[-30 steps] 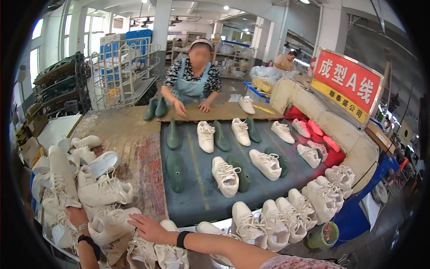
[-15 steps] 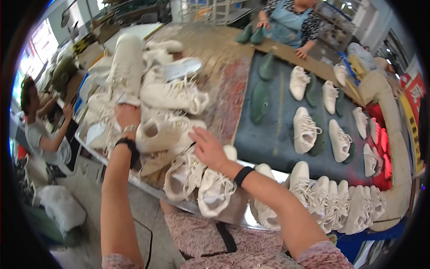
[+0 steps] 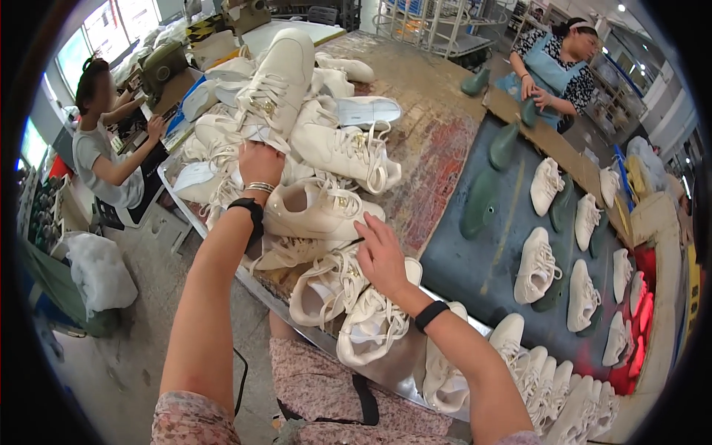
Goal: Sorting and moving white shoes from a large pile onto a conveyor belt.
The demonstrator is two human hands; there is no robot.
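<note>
Sneakers are lying heaped under both hands. Left hand (image 3: 259, 165) is closing its fingers on the heel of a tall sneaker (image 3: 276, 89) atop the pile (image 3: 326, 148), just beyond the fingertips. Right hand (image 3: 380, 256) is pinching a thin dark tool, fingers narrow, over a low sneaker (image 3: 322, 285) at the table edge (image 3: 252, 276). Tugging the top sneaker is likely risking a slide, since neighbours are leaning loosely against it.

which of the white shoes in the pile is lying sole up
The shoe at the pile's far edge: its pale blue-grey sole faces up. The others around it show their laces and uppers.
</note>
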